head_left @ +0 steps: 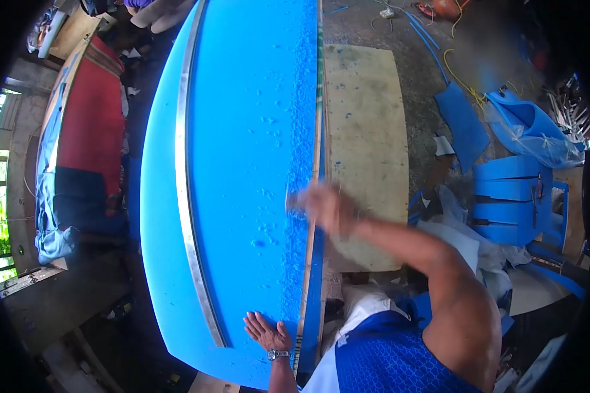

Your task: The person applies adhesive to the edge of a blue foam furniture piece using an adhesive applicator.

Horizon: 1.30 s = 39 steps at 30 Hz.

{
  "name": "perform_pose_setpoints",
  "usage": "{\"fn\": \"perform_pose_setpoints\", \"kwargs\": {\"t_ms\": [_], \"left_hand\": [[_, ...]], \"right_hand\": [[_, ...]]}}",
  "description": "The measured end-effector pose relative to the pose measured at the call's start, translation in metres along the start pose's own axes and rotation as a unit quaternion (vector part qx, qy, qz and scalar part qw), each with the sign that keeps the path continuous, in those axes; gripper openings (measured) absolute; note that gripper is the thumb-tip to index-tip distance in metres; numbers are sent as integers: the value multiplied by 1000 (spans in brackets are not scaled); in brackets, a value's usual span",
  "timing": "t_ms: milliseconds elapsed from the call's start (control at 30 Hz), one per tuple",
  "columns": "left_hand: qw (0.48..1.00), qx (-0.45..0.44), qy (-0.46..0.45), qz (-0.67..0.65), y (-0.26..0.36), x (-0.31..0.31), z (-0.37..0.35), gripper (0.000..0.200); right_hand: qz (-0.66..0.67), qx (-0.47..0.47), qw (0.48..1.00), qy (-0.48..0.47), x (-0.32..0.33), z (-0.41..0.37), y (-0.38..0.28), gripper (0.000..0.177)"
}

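1. One blue foam sheet (242, 131) fills the middle of the frame from top to bottom. Judging by the band of loose blue crumbs (301, 118) along its right edge, that edge is being trimmed or rasped.
2. One wooden board (367, 131) lies just right of the sheet, upper centre.
3. One stack of blue foam pieces (511, 196) sits at the right; the number in it is unclear.
4. One metal strip (185, 164) lies lengthwise on the sheet's left part.
5. The right hand (324, 206), mid-frame at the crumbed edge, is blurred; I cannot tell whether its fingers grip anything.
6. The left hand (267, 331), bottom centre, lies flat on the foam with its fingers spread. The next stroke likely needs this steady pressure and a line true to the edge.
7. One wristwatch (276, 354) sits on the left wrist.
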<state>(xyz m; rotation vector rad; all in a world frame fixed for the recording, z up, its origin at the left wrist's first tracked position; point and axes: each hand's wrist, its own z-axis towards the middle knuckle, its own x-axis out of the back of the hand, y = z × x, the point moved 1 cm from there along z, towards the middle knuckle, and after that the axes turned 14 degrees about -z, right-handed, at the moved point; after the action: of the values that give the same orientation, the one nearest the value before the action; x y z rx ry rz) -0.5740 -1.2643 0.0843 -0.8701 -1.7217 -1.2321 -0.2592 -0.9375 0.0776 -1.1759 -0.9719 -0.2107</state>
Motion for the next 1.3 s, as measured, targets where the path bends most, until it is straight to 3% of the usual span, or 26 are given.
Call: {"fn": "perform_pose_setpoints", "kwargs": {"t_ms": [33,67,133,200,433,600,767,1133,1300], "left_hand": [[1000,2,-1,2,-1,-1,2,80],[1000,4,-1,1,-1,-4,3,80],[1000,-18,7,-5,-5,-5,5,78],[1000,-23,6,-6,-10,-8,1,77],[999,-31,-6,12,-14,-13,3,76],[999,-30,-12,-3,-6,-5,7,75],[1000,0,-24,-10,-4,-2,7,77],[998,-40,0,-47,-12,4,1,69],[987,-53,68,-134,-60,15,-61,61]], "right_hand": [[-231,12,955,183,16,31,31,35],[-364,46,888,276,44,66,67,36],[-267,-117,883,367,73,124,147,45],[-253,-234,882,320,102,164,194,50],[-328,-268,878,223,131,229,244,40],[-343,-225,884,225,111,207,217,32],[-332,-119,901,250,66,154,158,33],[-289,-92,922,242,-50,20,-9,39],[-276,-90,928,233,-115,-49,-98,38]]}}
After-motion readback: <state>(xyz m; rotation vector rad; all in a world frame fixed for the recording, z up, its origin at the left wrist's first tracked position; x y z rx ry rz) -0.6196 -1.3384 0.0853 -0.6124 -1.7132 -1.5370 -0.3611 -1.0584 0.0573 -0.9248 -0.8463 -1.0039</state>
